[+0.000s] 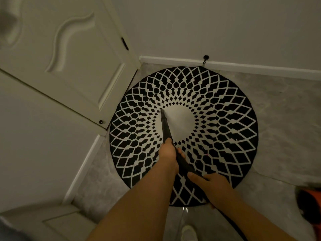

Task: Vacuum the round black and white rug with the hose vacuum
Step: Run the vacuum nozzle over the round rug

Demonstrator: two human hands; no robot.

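The round black and white rug lies on the grey floor in a corner, patterned with black diamonds around a white middle. A black vacuum hose wand slants down to the rug, its narrow tip touching the left edge of the white middle. My left hand is wrapped around the wand about halfway up. My right hand grips the wand lower down, nearer to me, over the rug's near edge. The hose runs on past my right forearm toward the bottom of the view.
A white panelled door stands open at the left, its corner close to the rug's left edge. A white baseboard with a black doorstop runs behind the rug. An orange and black object sits at the right edge. A white shoe shows below.
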